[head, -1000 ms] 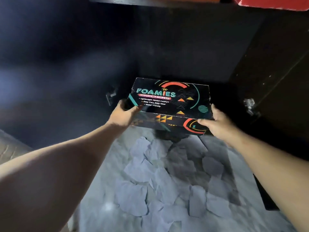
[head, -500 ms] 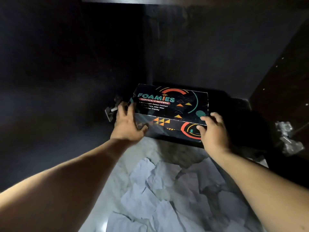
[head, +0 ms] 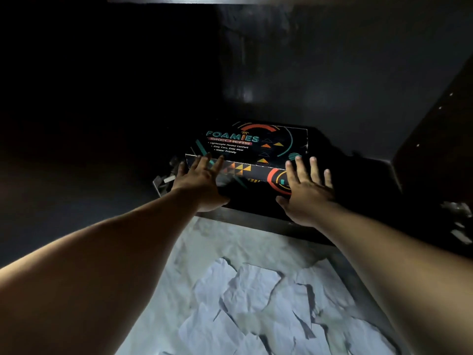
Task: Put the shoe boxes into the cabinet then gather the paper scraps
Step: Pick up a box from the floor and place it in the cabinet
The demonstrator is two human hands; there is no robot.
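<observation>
Shoe box (head: 252, 152): now fully on cabinet floor (head: 363, 180), 12 o'clock of both hands. Left hand (head: 202, 179) and right hand (head: 305, 189) went from side grip to flat push, fingers wide. Paper scraps (head: 256, 298) at 6 o'clock, ungathered.

A pale grey, marbled stone floor (head: 204, 242) fills the lower middle of the view, from about 6 o'clock up toward the centre. At about 9 o'clock from the centre, a small silvery metal hinge bracket (head: 163, 181) juts out against the dark. At roughly 4 o'clock, near the right edge, a second silvery metal hinge fitting (head: 459, 221) shows, blurred, and above it at 2 o'clock a few small pale dots (head: 440, 107) mark a dark brown wooden panel.
</observation>
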